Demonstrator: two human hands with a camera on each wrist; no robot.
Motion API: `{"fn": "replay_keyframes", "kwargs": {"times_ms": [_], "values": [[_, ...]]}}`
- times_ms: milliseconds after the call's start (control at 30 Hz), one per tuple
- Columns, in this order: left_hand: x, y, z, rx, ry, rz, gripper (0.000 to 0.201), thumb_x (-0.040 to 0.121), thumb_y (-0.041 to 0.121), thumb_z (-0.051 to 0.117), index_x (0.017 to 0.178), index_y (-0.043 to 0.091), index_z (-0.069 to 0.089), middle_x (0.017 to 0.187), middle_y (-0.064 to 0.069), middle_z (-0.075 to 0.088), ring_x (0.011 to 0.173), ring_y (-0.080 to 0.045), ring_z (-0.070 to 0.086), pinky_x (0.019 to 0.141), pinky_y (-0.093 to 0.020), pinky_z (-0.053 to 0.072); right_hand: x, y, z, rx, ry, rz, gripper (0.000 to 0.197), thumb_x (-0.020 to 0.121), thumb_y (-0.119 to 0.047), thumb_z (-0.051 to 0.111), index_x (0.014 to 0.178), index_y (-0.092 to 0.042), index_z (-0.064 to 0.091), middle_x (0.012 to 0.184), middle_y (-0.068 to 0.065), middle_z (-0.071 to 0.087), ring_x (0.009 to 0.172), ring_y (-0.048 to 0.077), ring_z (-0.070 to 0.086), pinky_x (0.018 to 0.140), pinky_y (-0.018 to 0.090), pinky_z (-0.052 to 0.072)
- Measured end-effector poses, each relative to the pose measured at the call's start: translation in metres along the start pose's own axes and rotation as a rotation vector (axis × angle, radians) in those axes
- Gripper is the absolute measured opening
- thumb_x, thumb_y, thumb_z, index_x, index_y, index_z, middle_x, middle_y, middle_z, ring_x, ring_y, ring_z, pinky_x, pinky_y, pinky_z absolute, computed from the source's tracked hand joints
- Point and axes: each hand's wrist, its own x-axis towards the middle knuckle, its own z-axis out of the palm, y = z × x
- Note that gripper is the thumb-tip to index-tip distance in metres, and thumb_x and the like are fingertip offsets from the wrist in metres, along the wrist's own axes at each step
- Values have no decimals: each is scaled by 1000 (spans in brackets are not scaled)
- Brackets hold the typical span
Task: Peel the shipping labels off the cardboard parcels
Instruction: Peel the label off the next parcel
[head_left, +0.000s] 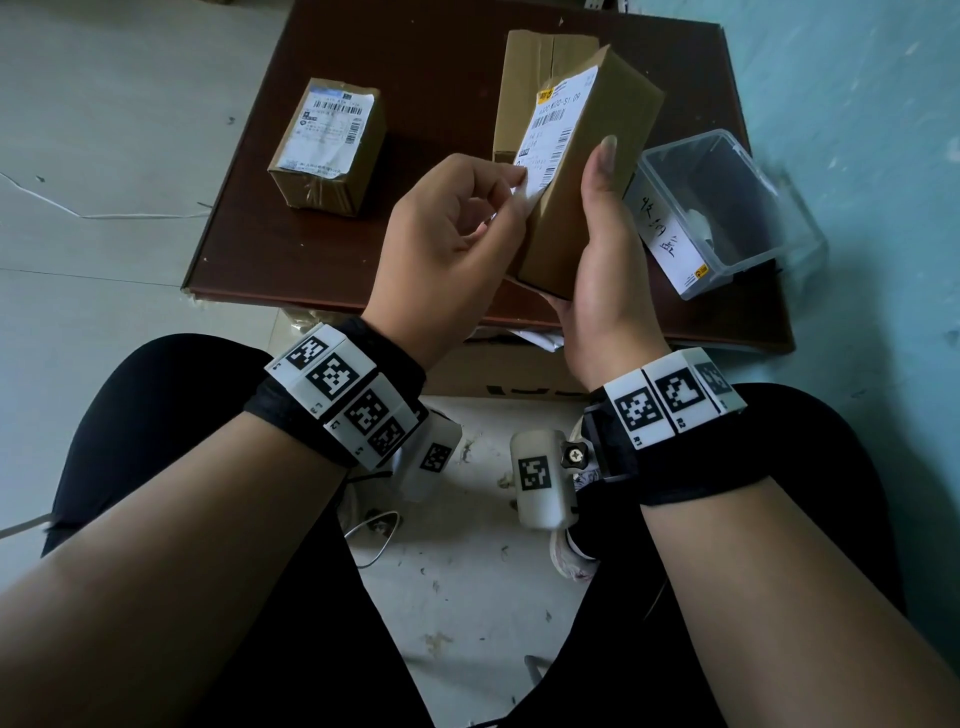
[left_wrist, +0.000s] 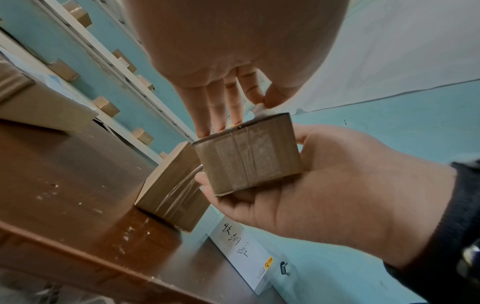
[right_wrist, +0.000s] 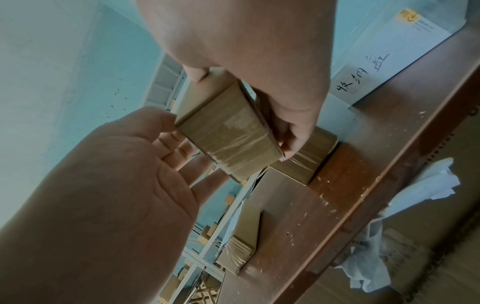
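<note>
I hold a small cardboard parcel (head_left: 597, 156) tilted up above the brown board (head_left: 415, 62). My right hand (head_left: 597, 228) grips its lower right side, thumb along the edge. A white shipping label (head_left: 558, 122) covers its upper face. My left hand (head_left: 511, 195) pinches the label's lower corner, which is lifted off the cardboard. From the left wrist the pinch (left_wrist: 262, 103) shows at the parcel's (left_wrist: 249, 156) top edge. From the right wrist the parcel's taped end (right_wrist: 228, 142) shows. A second labelled parcel (head_left: 327, 145) lies at the left, a third parcel (head_left: 524, 78) behind.
A clear plastic box (head_left: 727, 208) with a handwritten white label (head_left: 670, 234) stands on the board at the right. Crumpled white paper (right_wrist: 420, 205) lies below the board's near edge. A white cable (head_left: 78, 208) runs over the floor at the left.
</note>
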Motion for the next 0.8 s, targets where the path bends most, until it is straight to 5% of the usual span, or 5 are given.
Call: {"fn": "replay_keyframes", "kwargs": {"times_ms": [300,400,533,667,800], "values": [[5,5,-8,-29,77,-85,28,107,24,51,91,6,65,94,-20,73,85,-31,72,73,-52,59,-7,-10,-4,15,2,-43,59,101,-34,70,154,-13,52,140,17,73,128,37,72,105,60,61],[4,9,-8,11,81,-31,19,105,37,61,98,20,68,88,-16,72,84,-36,72,72,-59,60,-8,-12,-1,29,-29,-49,84,87,-53,82,155,-12,54,146,17,69,136,36,67,118,62,51],[-1,8,-4,112,5,-14,36,100,44,68,117,12,72,75,-1,64,66,-13,60,60,-36,52,-11,-16,7,27,-21,-62,123,64,-98,76,161,-26,52,165,3,53,156,26,47,130,62,32],[-3,7,-2,99,-34,-50,41,96,49,73,119,15,69,82,0,67,74,-6,61,68,-30,54,-10,-13,4,52,-46,-99,92,82,-80,74,150,-18,64,152,10,65,145,29,60,125,60,41],[-2,7,-2,69,-50,-55,40,96,47,73,110,11,64,85,-10,66,76,-15,61,70,-30,51,-7,-9,5,40,13,-99,110,60,-86,85,147,-21,66,153,9,64,146,26,59,125,58,42]]}}
